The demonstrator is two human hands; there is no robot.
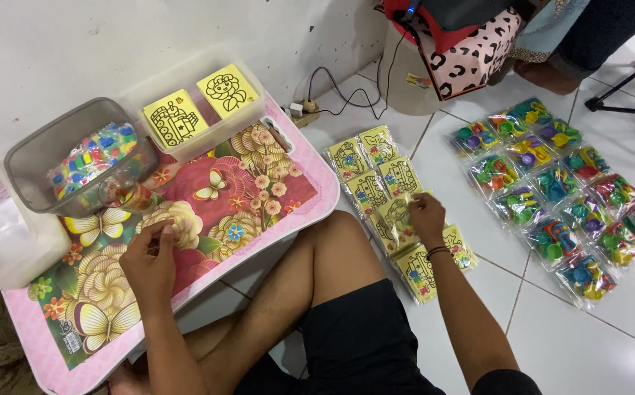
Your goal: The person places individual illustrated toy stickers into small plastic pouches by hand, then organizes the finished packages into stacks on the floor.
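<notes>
While left hand [150, 262] rests curled on floral tray [259, 192], right hand [427, 216] pinches yellow picture packet [398, 216] — black line drawing.

This looks like a room in a home used for small-scale packing work. A person sits cross-legged on a white tiled floor [610, 314] against a scuffed white wall [76, 51], with a low flower-printed lap counter [208, 197], rows of bagged yellow picture cards [376, 175] and toy packets [558, 190], and a power strip [304, 108] with trailing cables.

Bright, even light; soft shadows — sharp.
</notes>
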